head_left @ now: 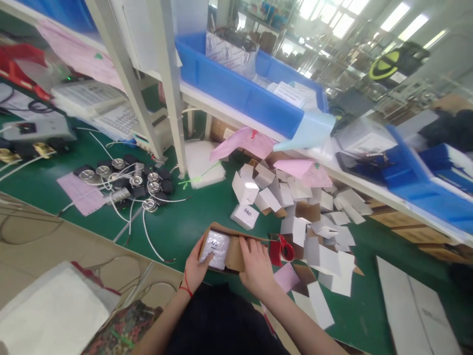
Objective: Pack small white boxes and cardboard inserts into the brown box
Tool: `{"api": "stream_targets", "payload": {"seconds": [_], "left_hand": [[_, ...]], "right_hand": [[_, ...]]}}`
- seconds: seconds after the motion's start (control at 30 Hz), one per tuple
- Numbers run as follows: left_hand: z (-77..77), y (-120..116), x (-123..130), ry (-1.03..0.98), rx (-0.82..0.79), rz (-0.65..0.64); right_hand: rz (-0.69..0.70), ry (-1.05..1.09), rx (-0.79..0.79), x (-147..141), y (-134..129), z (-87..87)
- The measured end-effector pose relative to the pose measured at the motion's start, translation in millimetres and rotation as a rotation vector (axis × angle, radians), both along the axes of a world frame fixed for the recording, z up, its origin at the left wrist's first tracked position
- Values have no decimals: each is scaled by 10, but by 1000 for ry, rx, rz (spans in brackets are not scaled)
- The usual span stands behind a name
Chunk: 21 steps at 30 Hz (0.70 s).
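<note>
An open brown cardboard box [233,254] is held between both hands at the table's front edge. In its left part lies a white packet [217,246] in clear plastic with dark handwriting. My left hand [198,264] wraps round the box's left side, its thumb over the packet. My right hand [255,262] grips the right side, fingers bent over a cardboard flap. Behind the box sits a small white box [244,216] marked 440. Red-handled scissors [287,248] lie just right of my right hand.
Several white cartons [293,224] are heaped at the right on the green table [199,209]. Black and silver parts with white cables [136,181] lie at the left. Blue bins [240,93] stand on the shelf above. A flat white board [417,305] lies far right.
</note>
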<state>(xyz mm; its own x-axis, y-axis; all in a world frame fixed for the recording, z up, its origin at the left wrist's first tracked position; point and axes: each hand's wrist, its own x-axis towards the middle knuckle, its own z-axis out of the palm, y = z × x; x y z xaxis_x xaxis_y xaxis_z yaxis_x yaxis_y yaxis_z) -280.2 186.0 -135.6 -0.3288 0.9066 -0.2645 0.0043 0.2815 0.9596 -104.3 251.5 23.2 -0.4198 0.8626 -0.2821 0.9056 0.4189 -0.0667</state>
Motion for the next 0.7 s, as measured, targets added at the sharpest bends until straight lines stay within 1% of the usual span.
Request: {"api": "stream_targets", "payload": {"seconds": [0.13,0.3,0.43,0.57,0.7], "left_hand": [[-71,-12,10,11,4,17],[-82,-11,-1,10,-2,34],[-88,-13,-21,27,12,17],[-96,-14,-21,46,30,13],[-146,-3,-19,52,17,19]], "right_hand": [[5,-72,-23,-50,35,20],[2,-113,-17,-82,36,-7],[-29,-120,-46,-34,-2,-58],[-55,-154,-70,-1,-40,-63],[-50,-175,-56,-36,-36,-66]]}}
